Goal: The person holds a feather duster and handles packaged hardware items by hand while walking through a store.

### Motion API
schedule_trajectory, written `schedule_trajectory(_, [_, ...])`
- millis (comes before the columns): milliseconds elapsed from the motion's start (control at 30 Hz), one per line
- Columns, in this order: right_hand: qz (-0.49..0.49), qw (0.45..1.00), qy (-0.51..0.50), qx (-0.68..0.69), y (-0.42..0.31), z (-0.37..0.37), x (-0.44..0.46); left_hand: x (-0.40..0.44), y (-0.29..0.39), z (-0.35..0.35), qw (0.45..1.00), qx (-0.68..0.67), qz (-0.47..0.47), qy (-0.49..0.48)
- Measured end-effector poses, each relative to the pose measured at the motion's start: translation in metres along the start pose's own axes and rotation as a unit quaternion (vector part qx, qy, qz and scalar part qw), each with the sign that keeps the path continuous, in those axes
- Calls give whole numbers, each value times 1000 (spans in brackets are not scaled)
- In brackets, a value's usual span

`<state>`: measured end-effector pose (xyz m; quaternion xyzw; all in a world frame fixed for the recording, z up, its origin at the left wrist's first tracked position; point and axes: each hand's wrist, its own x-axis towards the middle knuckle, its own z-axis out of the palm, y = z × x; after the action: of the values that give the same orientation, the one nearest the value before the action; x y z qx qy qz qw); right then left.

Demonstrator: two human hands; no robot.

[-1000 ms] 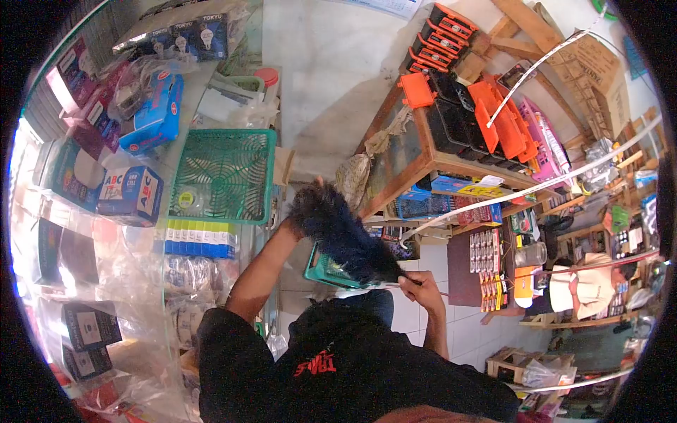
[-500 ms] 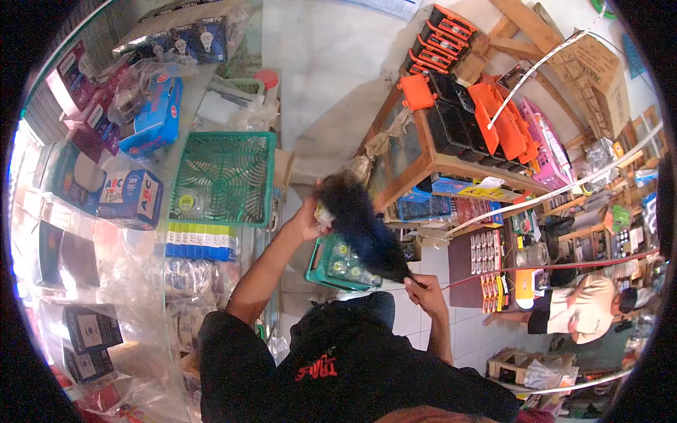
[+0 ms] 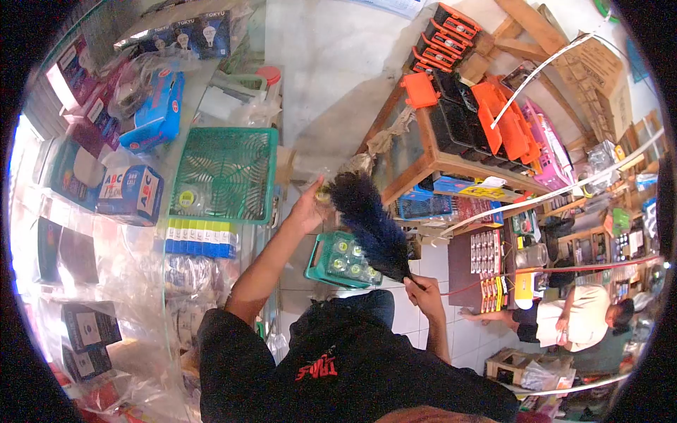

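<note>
My left hand (image 3: 306, 209) is closed around a clear round item with a yellow-green label (image 3: 322, 194); fingers partly cover it, and its kind is unclear. My right hand (image 3: 425, 296) grips the handle end of a dark feather duster (image 3: 367, 218). The duster's bushy tip points up and left, right beside the clear item. Below the duster, a green plastic basket (image 3: 314, 266) holds several similar clear items with yellow-green labels. Another green basket (image 3: 268, 176) lies on the glass counter to the left, with a similar clear item (image 3: 187, 199) in its lower left corner.
Boxed goods, including a battery box (image 3: 130, 196), crowd the glass counter at left. A wooden-framed cabinet (image 3: 423, 166) at right carries black and orange toolboxes (image 3: 455, 127). White cables cross the right side. Another person (image 3: 585, 317) is at far right near the shelves.
The duster has swung slightly right and down, off the clear item, and is less blurred. My left hand has shifted slightly upward with the item. The other person's arm has moved.
</note>
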<state>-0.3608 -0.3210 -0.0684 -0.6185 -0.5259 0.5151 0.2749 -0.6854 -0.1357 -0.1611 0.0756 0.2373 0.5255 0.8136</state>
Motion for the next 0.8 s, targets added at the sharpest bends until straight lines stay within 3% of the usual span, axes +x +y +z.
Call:
schedule_trajectory(133, [-19,1000,-6,-21,10,-1,-1,6,3,-15,995,-78,-66,-6])
schedule_trajectory(167, [-13,1000,2,-17,10,-1,-1,14,-4,-22,998,-59,0,-2])
schedule_trajectory(267, [3,1000,-1,-19,7,2,0,9,-5,-13,999,-46,0,-1])
schedule_trajectory(367, [12,999,-26,-29,10,2,2,3,5,-4,980,-120,-149,-58])
schedule_trajectory(467, [14,1000,-15,-19,22,3,6,24,-7,-27,998,-58,7,-1])
schedule_trajectory(600, [20,1000,-19,1,23,5,5,-6,14,-3,988,-73,-100,-95])
schedule_trajectory(700, [18,1000,-15,-4,20,4,5,10,-1,-4,996,-83,30,18])
schedule_trajectory(800, [16,999,-21,-30,18,1,6,-3,8,5,994,-88,-65,-6])
